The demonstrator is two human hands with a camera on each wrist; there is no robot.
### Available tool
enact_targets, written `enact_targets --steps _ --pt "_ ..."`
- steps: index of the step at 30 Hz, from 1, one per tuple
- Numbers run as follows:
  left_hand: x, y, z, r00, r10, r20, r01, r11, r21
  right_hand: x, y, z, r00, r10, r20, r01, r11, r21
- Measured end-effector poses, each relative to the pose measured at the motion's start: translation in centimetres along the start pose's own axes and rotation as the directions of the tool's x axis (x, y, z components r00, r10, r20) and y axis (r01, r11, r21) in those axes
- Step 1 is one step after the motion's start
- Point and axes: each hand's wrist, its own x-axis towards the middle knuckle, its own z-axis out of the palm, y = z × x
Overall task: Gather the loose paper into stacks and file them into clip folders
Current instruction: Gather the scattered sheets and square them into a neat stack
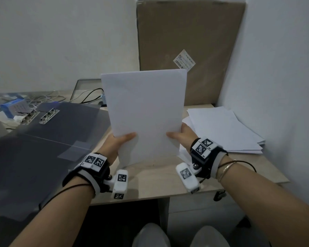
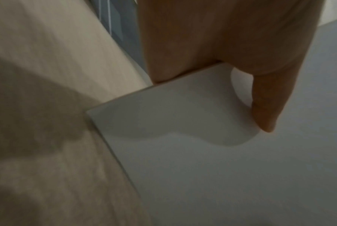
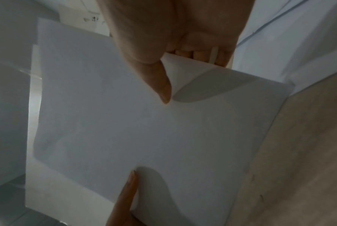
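A stack of white paper (image 1: 146, 113) stands upright on its bottom edge on the wooden desk (image 1: 161, 179). My left hand (image 1: 120, 141) grips its left side and my right hand (image 1: 178, 135) grips its right side, thumbs on the front, fingers behind. The left wrist view shows the paper's corner (image 2: 163, 116) on the desk under my left thumb (image 2: 264, 107). In the right wrist view my right thumb (image 3: 159, 82) presses the paper's face (image 3: 125, 130). Dark grey clip folders (image 1: 43, 139) lie open on the left, their metal clips (image 1: 48, 115) at the far end.
A loose pile of white sheets (image 1: 225, 129) lies at the right by the wall. A large brown cardboard box (image 1: 189, 43) stands behind the paper. Cables (image 1: 86, 97) and a blue box (image 1: 14, 107) clutter the far left. The desk's front edge is close to my knees.
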Motion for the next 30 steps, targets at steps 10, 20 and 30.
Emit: enact_targets --steps 10,20,30 --pt "0.7 -0.3 0.9 0.991 -0.09 -0.094 0.099 0.99 0.1 -1.5 2.0 -1.6 0.994 0.034 0.105 -0.017 0.987 -0.16" --pt "3.7 0.2 10.3 0.979 -0.182 0.091 0.172 0.978 0.115 -2.4 2.5 -11.3 0.954 -0.039 -0.297 -0.069 0.937 -0.343" --pt "6.7 -4.8 17.7 0.923 -0.38 0.061 0.351 0.897 0.271 -0.8 7.3 -24.2 0.83 0.293 -0.475 -0.52 0.716 -0.466"
